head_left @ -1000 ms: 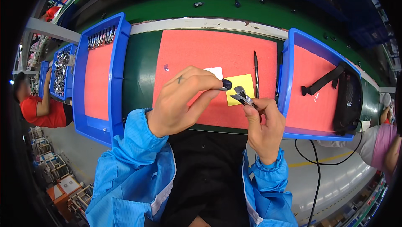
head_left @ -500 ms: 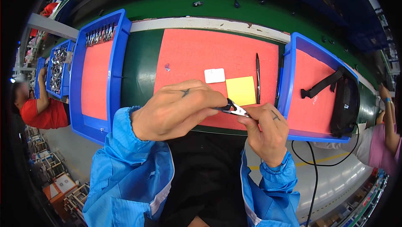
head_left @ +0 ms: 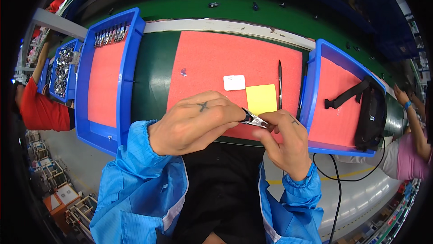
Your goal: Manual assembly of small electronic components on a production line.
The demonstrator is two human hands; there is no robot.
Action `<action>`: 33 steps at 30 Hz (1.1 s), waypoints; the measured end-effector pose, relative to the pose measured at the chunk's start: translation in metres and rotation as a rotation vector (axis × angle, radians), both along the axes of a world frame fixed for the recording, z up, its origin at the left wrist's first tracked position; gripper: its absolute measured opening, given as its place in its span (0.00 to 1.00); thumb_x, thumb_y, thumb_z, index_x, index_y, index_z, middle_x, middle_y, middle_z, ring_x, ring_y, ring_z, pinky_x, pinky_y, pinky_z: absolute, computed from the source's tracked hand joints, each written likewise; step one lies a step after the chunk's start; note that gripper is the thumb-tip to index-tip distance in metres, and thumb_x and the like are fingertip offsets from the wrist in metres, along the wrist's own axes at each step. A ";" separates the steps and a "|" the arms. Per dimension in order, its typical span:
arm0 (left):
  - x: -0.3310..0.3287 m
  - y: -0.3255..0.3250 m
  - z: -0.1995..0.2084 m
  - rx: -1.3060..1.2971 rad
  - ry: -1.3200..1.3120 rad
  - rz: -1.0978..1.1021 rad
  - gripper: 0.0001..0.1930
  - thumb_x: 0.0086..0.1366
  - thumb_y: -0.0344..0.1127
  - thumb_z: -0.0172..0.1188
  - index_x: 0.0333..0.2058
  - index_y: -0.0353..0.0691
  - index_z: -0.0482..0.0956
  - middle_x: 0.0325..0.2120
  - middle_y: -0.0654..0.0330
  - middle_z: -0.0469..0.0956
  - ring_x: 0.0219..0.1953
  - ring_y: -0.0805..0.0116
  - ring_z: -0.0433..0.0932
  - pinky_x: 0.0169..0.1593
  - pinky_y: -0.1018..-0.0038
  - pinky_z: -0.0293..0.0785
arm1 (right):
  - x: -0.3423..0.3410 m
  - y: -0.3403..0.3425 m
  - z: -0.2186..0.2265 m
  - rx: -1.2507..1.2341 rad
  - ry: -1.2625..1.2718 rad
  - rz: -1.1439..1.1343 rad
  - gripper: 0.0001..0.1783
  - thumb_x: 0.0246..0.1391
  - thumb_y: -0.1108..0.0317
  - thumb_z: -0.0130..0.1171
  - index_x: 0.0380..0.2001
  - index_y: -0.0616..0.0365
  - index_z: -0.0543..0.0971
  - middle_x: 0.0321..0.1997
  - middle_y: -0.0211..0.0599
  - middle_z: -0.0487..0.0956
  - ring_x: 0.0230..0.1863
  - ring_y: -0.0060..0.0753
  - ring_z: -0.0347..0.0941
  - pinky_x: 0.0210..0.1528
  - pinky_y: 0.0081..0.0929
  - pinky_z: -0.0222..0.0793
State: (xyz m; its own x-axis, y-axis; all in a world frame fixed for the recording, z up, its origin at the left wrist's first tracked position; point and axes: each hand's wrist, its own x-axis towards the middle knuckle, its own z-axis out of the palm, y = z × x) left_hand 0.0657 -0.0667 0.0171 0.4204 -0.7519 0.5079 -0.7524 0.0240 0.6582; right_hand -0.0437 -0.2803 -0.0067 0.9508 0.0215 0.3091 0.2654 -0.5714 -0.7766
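Observation:
My left hand [head_left: 196,120] is closed round the black end of a small black-and-silver metal tool [head_left: 256,120]; its exact kind is hard to make out. The tool's silver end points toward my right hand [head_left: 286,140]. There the curled index finger lies against the silver tip, while the thumb sits a little lower, slightly blurred and apart from it. Just beyond the tool lie a yellow sticky-note pad [head_left: 261,99] and a white rounded card [head_left: 234,82]. To their right is a black pen [head_left: 280,82]. All three rest on a pink foam mat [head_left: 212,54].
A blue tray [head_left: 127,77] on the left holds a row of small metal tools [head_left: 110,35]. A right-hand blue tray [head_left: 311,86] contains a black strapped pouch [head_left: 372,113]. Beyond a white rail runs a green belt [head_left: 180,12] with scattered small pieces. Other people work at both sides.
My right thumb has come away from the tool's silver end. The tool has turned slightly in my hands. At the left, the person in red has shifted and raised an arm.

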 end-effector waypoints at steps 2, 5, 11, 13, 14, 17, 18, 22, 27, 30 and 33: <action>-0.003 -0.002 -0.001 -0.017 0.018 -0.007 0.18 0.53 0.16 0.71 0.43 0.27 0.78 0.33 0.47 0.83 0.35 0.50 0.84 0.38 0.64 0.82 | 0.003 0.002 0.011 -0.021 0.028 0.002 0.17 0.49 0.74 0.73 0.41 0.64 0.81 0.31 0.42 0.80 0.28 0.37 0.76 0.29 0.29 0.69; -0.006 0.000 0.002 -0.016 -0.013 -0.005 0.18 0.54 0.16 0.70 0.44 0.26 0.78 0.33 0.47 0.82 0.35 0.50 0.84 0.39 0.64 0.82 | 0.009 0.006 0.014 -0.067 -0.013 0.052 0.19 0.47 0.73 0.75 0.42 0.65 0.81 0.32 0.42 0.80 0.29 0.40 0.77 0.31 0.31 0.71; -0.015 0.016 -0.003 -0.011 0.070 0.054 0.20 0.55 0.20 0.71 0.47 0.27 0.78 0.37 0.47 0.83 0.37 0.51 0.84 0.40 0.64 0.82 | 0.019 0.014 0.006 -0.135 -0.092 0.164 0.22 0.43 0.71 0.77 0.42 0.66 0.81 0.36 0.42 0.80 0.34 0.41 0.76 0.34 0.33 0.72; -0.020 0.024 0.000 0.032 0.089 0.129 0.20 0.56 0.22 0.72 0.48 0.28 0.78 0.37 0.47 0.83 0.37 0.52 0.85 0.40 0.65 0.82 | 0.015 0.024 0.000 -0.037 -0.086 0.101 0.20 0.45 0.74 0.75 0.43 0.66 0.81 0.37 0.40 0.79 0.35 0.37 0.75 0.36 0.31 0.71; -0.024 0.030 0.003 0.070 0.113 0.199 0.21 0.57 0.23 0.72 0.49 0.29 0.78 0.37 0.47 0.83 0.37 0.52 0.85 0.39 0.65 0.82 | 0.016 0.030 -0.007 0.058 -0.070 0.034 0.19 0.46 0.76 0.73 0.43 0.66 0.81 0.37 0.38 0.78 0.35 0.33 0.73 0.37 0.29 0.70; -0.034 0.040 0.006 0.189 0.129 0.340 0.22 0.58 0.27 0.72 0.51 0.31 0.77 0.38 0.47 0.83 0.37 0.54 0.85 0.39 0.66 0.82 | 0.017 0.058 -0.018 0.273 -0.023 -0.039 0.18 0.47 0.78 0.72 0.43 0.65 0.80 0.39 0.36 0.78 0.37 0.29 0.71 0.39 0.27 0.68; -0.038 0.041 0.005 0.250 0.138 0.380 0.23 0.58 0.28 0.72 0.52 0.32 0.77 0.38 0.47 0.83 0.37 0.54 0.85 0.39 0.66 0.82 | 0.018 0.070 -0.021 0.365 0.020 -0.075 0.18 0.47 0.78 0.73 0.43 0.64 0.80 0.39 0.35 0.78 0.38 0.28 0.71 0.39 0.26 0.67; -0.051 0.056 -0.007 0.361 0.118 0.506 0.23 0.59 0.29 0.70 0.53 0.34 0.76 0.39 0.48 0.83 0.36 0.56 0.85 0.38 0.66 0.82 | 0.024 0.102 -0.023 0.609 0.124 -0.068 0.18 0.49 0.77 0.72 0.44 0.64 0.79 0.39 0.34 0.78 0.39 0.26 0.70 0.42 0.25 0.66; -0.014 0.094 0.013 0.467 -0.095 0.725 0.20 0.61 0.28 0.66 0.52 0.37 0.75 0.35 0.49 0.82 0.33 0.51 0.84 0.36 0.62 0.80 | 0.029 0.096 -0.034 0.623 0.146 -0.028 0.12 0.58 0.77 0.64 0.45 0.65 0.76 0.38 0.33 0.77 0.38 0.23 0.71 0.44 0.23 0.67; 0.054 0.141 0.013 0.374 -0.138 0.996 0.15 0.64 0.31 0.64 0.49 0.39 0.74 0.33 0.46 0.81 0.35 0.44 0.82 0.38 0.55 0.78 | 0.022 0.066 -0.057 0.645 0.222 -0.287 0.08 0.62 0.76 0.62 0.43 0.65 0.77 0.35 0.33 0.78 0.38 0.22 0.71 0.42 0.23 0.68; 0.132 0.210 -0.003 0.372 0.022 1.018 0.14 0.65 0.34 0.65 0.46 0.37 0.74 0.36 0.45 0.82 0.38 0.44 0.83 0.40 0.55 0.77 | 0.016 0.050 -0.069 0.623 0.188 -0.379 0.06 0.65 0.75 0.59 0.43 0.66 0.77 0.34 0.33 0.77 0.36 0.21 0.71 0.39 0.21 0.68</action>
State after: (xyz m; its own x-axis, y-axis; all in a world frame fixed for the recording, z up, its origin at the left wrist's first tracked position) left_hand 0.1981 0.1438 0.0143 0.9405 -0.1506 0.3045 -0.2943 -0.8090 0.5088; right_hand -0.0273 -0.2302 -0.0759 0.8961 -0.4438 -0.0109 -0.0305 -0.0371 -0.9988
